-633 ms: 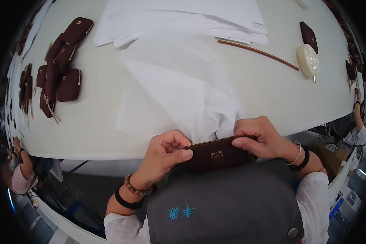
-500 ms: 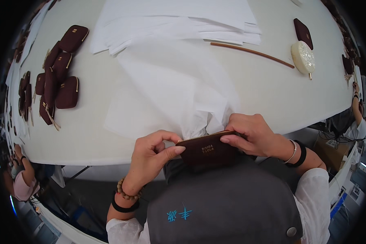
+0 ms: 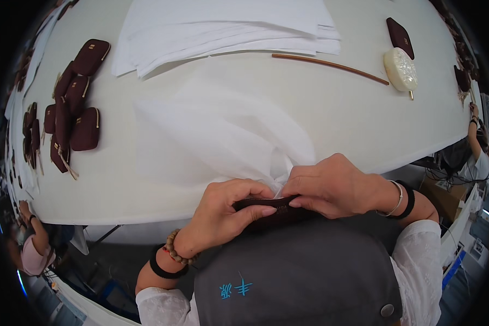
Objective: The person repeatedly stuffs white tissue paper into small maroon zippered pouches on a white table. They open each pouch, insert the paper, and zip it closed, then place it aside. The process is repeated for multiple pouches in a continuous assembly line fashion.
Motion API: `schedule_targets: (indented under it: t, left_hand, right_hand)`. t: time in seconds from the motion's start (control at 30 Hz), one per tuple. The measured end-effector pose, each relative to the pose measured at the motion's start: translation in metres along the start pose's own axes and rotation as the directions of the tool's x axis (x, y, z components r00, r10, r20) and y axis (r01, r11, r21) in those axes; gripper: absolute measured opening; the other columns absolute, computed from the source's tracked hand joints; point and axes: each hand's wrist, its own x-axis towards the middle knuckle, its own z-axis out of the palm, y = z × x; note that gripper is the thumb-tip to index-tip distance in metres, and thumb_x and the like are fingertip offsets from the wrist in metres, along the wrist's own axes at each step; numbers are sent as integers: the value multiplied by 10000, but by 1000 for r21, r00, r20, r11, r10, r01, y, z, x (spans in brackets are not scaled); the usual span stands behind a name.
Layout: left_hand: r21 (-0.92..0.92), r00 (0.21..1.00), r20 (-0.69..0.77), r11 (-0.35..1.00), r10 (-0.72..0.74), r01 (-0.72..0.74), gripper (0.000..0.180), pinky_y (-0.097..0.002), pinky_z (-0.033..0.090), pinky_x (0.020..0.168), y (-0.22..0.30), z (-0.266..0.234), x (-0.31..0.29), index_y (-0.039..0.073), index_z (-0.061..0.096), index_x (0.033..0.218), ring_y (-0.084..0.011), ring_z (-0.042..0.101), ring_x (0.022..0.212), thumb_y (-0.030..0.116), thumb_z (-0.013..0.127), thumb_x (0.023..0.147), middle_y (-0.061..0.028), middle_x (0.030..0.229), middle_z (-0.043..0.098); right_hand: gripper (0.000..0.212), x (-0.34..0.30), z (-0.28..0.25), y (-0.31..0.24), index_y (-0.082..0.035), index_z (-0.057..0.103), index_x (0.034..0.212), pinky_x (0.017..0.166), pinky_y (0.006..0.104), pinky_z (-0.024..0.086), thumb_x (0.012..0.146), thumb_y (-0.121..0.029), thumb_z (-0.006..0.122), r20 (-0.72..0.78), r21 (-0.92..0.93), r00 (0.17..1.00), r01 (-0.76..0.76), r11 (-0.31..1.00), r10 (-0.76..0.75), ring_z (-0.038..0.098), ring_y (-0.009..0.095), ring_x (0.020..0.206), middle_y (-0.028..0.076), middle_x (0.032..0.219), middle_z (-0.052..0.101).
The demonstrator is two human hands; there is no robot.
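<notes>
At the near edge of the table, close to my body, I hold a dark maroon zip pouch. My left hand pinches the left part of its rim between thumb and fingers. Gripping the rim farther right, my right hand has its thumb on the near side and its fingers bunched at the opening. A thin sheet of white tissue paper fans out over the table, and its gathered end runs to the pouch's mouth between my hands. How much paper is inside is hidden.
A stack of white paper sheets lies at the far middle. Several maroon pouches are heaped at left. A brown rod, a cream oval object and another maroon pouch lie at right. Other people's arms show at both sides.
The pouch has tipped so its front faces me less, and its rim has dropped slightly. My hands have moved closer together at the mouth. The tissue has drawn nearer, off the paper stack.
</notes>
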Motion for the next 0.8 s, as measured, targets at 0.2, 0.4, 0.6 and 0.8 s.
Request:
schedule_targets:
  t: [0.2,0.4,0.6,0.8]
  left_hand:
    - [-42,994,-71,996,-79,76,176,-214,415,527,2,-9,2,47,689,948,-75,516,595,103,762,798,-39,877,680]
    - [-308,975,-143,944,-172,122,269,-178,304,473,-7,-4,-3,29,622,1094,-10,420,603,72,715,845,10,868,641]
    - [-633,941,63,716,-332,295,303,-176,372,506,-13,-22,-13,20,555,1179,2,486,642,38,648,892,-14,949,662]
    - [513,958,-269,857,101,54,469,-230,457,552,-7,-30,-38,60,630,1129,-102,530,611,-95,680,688,-76,1216,604]
  right_hand:
    - [145,-3,-5,-8,-87,613,938,554,354,451,889,-221,641,14,129,992,-125,984,125,592,258,638,62,796,596]
    - [148,-3,7,-4,-69,610,860,537,330,433,860,-199,681,-110,258,963,-212,943,246,565,252,592,71,724,571]
    - [102,2,13,-2,-92,611,884,551,323,451,875,-181,659,-175,108,971,-147,983,164,590,239,631,65,802,615]
    - [366,-24,-9,27,-139,625,1098,601,295,491,759,-5,654,-286,-161,957,-92,983,43,617,193,729,26,1132,595]
